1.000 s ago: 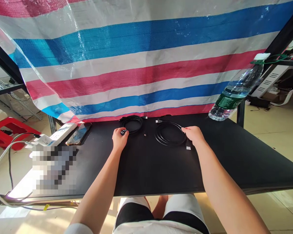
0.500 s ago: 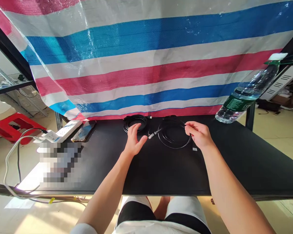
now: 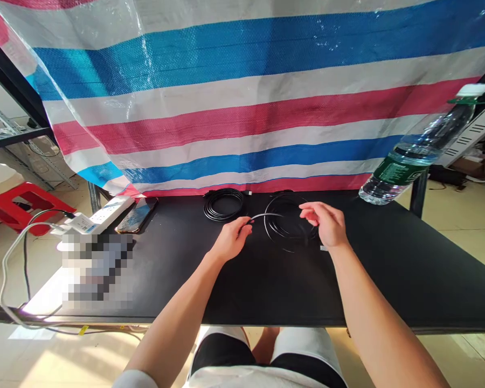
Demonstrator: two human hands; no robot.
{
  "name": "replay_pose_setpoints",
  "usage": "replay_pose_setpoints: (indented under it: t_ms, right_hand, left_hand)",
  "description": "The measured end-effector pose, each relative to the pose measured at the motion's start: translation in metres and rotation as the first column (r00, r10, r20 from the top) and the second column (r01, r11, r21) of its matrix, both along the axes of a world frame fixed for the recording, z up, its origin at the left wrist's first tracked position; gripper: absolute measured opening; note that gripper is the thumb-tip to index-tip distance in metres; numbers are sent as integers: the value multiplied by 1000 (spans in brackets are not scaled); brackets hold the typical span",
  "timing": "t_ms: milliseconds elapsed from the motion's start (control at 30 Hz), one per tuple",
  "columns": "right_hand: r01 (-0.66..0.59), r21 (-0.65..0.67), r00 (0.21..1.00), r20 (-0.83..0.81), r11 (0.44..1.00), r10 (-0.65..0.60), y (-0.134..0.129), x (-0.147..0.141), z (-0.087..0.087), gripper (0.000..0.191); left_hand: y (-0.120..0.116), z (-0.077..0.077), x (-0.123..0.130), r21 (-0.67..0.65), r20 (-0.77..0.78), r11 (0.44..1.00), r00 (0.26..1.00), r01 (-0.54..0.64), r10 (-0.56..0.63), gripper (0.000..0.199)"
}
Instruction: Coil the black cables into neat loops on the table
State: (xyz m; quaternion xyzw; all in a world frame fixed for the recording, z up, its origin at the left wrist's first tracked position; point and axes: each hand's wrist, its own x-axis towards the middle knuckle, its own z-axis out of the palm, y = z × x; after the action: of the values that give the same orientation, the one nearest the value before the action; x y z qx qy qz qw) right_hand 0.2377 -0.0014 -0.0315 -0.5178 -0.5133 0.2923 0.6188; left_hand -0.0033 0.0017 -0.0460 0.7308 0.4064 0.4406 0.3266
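Observation:
My left hand [image 3: 231, 238] is closed on one end of a thin black cable [image 3: 267, 214], pinching it between thumb and fingers. From there the cable arcs right into a loose coil on the black tabletop, its loops partly blurred. Just at the coil's right side, my right hand [image 3: 325, 223] has its fingers loosely apart, with nothing visible in them. Behind my left hand lies a second, neatly wound black cable coil [image 3: 223, 206], with a small pale connector at its right. A small white tag [image 3: 324, 248] lies by my right wrist.
A striped tarp [image 3: 242, 124] hangs along the table's back edge. On the left are a white power strip [image 3: 113, 213] with plugs, a phone [image 3: 137, 216] and a pixelated patch. A tilted water bottle [image 3: 412, 156] stands at the back right. A red stool [image 3: 28, 207] is on the floor.
My left hand, open before, has closed on the cable end and shifted slightly right. My right hand has loosened its pinch on the coil.

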Motion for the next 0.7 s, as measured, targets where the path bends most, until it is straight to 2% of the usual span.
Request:
replay_pose_setpoints:
  t_ms: [67, 100, 167, 200, 300, 400, 467, 600, 700]
  right_hand:
    - [209, 18, 977, -41, 978, -208, 7, 10, -4, 34]
    - [300, 9, 953, -43, 954, -299, 10, 16, -6, 29]
    - [424, -45, 906, 12, 905, -423, 15, 26, -9, 18]
    - [453, -83, 891, 75, 888, -448, 17, 30, -10, 12]
    - [448, -233, 871, 333, 863, -362, 17, 35, -11, 5]
    - [438, -350, 830, 511, 828, -223, 16, 33, -12, 22]
    - [442, -353, 805, 562, 824, -191, 16, 31, -14, 24]
    - [431, -273, 774, 602, 860, -197, 17, 36, -22, 9]
    - [461, -264, 751, 624, 847, -215, 17, 41, -27, 12]
  left_hand:
    - [2, 5, -2, -28, 181, 989, 972, -145, 148, 17]
    - [3, 7, -3, -52, 281, 975, 934, -215, 221, 18]
    - [4, 14, -7, -111, 476, 944, 817, -311, 326, 23]
    - [5, 18, -10, -137, 565, 931, 745, -339, 355, 25]
    - [8, 27, -23, -190, 752, 902, 533, -388, 388, 28]
    - [13, 33, -40, -253, 817, 883, 402, -396, 414, 25]
    - [17, 37, -50, -313, 826, 863, 336, -396, 453, 22]
    - [22, 46, -65, -468, 801, 791, 190, -393, 568, 11]
    - [23, 48, -75, -559, 779, 746, 77, -361, 622, 9]
